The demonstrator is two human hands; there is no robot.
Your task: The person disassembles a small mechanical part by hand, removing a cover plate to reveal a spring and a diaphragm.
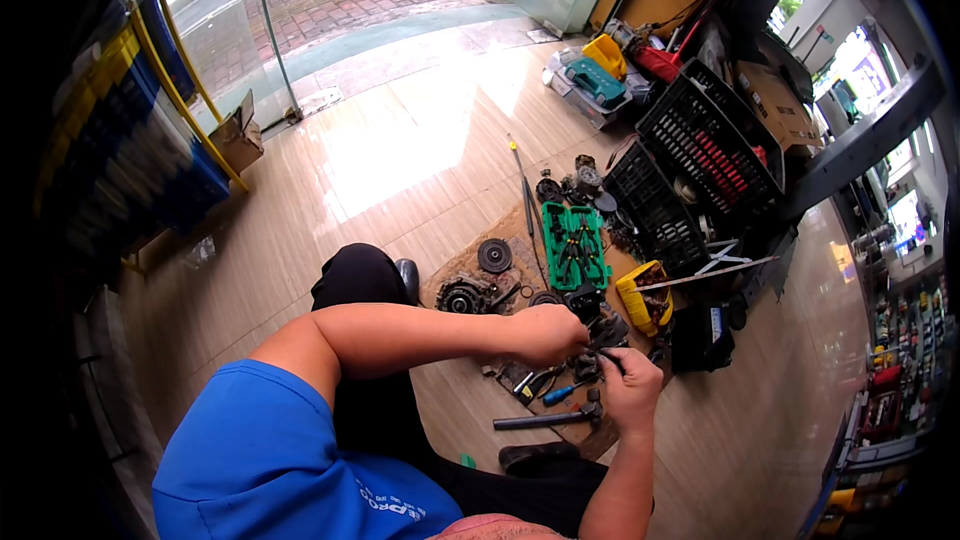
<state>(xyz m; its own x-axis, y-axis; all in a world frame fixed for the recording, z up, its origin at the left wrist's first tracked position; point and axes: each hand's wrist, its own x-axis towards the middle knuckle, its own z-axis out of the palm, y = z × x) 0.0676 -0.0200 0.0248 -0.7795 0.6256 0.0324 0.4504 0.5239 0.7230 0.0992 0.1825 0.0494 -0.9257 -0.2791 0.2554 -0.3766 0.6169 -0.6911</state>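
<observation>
My left hand point(548, 334) reaches across from the left, its fingers curled closed over the parts on the brown cardboard. Close by on the right, my right hand point(633, 387) is closed, thumb and fingers pinched together. Between the two is a small dark piece, too small and covered to name. Just beyond the hands lie dark, greasy machine parts point(604, 328). Nearer to me are a screwdriver with a blue handle point(558, 396) and a hammer point(540, 422). A green tool case point(574, 240) lies open past my left hand, with pliers in it.
A round gear-like disc point(494, 255) and a dirty machine housing point(462, 296) lie on the cardboard's left. A yellow container point(646, 298) stands right of the tool case. Black plastic crates point(712, 145) are stacked behind it. My knee point(358, 275) is left of the cardboard.
</observation>
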